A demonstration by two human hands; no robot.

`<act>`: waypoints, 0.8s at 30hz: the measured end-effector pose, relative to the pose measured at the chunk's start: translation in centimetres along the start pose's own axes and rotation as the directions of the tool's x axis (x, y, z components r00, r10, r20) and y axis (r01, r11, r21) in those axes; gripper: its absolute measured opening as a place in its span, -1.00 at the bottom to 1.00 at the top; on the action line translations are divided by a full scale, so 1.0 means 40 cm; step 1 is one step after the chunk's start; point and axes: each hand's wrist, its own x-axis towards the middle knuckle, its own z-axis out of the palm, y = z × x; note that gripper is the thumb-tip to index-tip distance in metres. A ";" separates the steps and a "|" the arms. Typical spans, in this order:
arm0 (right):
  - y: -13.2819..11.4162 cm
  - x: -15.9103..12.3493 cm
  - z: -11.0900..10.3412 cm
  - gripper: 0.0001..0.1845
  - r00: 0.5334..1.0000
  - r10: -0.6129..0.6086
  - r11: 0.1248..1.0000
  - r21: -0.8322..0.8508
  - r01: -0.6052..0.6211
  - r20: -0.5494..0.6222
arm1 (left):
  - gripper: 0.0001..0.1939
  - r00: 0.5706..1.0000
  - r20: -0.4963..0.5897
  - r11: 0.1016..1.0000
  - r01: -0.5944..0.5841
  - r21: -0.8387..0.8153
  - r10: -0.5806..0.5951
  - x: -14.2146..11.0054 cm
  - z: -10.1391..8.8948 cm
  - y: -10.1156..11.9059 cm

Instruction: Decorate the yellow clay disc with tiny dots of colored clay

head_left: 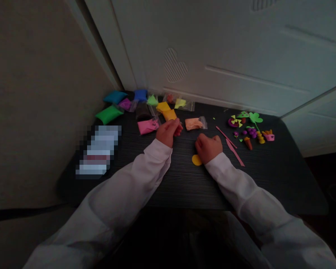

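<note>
My left hand (pixel 168 132) is curled closed at the near end of a yellow clay packet (pixel 169 114). Whether its fingers grip anything is too dim and small to tell. My right hand (pixel 208 148) is a fist resting on the black table, its inside hidden. Beside and partly under that fist lies a flat round piece of yellow clay (pixel 196 160). A pink clay packet (pixel 147 126) is left of my left hand, and a peach clay packet (pixel 194 123) lies beyond the space between both hands.
Two pink modelling tools (pixel 234 151) lie right of my right hand. Several small clay figures (pixel 252 130) cluster farther right. Green (pixel 109 114), blue (pixel 140 95) and other clay packets line the back left. A blurred-out rectangle (pixel 99 149) is at left. A white panel (pixel 196 67) stands behind the table.
</note>
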 end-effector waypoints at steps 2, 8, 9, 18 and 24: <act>0.000 0.001 0.001 -0.82 1.000 -0.014 1.000 -0.007 0.014 0.004 | -0.66 1.000 0.007 1.000 -0.015 0.007 0.015 0.000 0.000 0.000; 0.002 0.001 0.000 -0.80 1.000 -0.019 1.000 0.001 0.019 0.010 | -0.66 0.999 -0.004 0.998 -0.043 0.050 0.043 -0.002 0.000 0.001; 0.004 -0.001 0.000 -0.80 1.000 -0.013 1.000 0.003 0.013 0.008 | -0.66 0.999 -0.004 0.997 -0.045 0.055 0.046 -0.002 0.000 0.002; 0.004 -0.008 -0.002 -0.80 0.997 -0.071 0.997 0.015 0.070 0.013 | -0.69 0.995 -0.018 0.980 -0.096 0.173 0.101 -0.017 0.004 0.019; 0.002 -0.006 0.006 -0.81 0.996 -0.085 0.996 0.021 0.084 0.014 | -0.71 0.988 0.032 0.962 -0.155 0.225 0.152 -0.023 0.003 0.022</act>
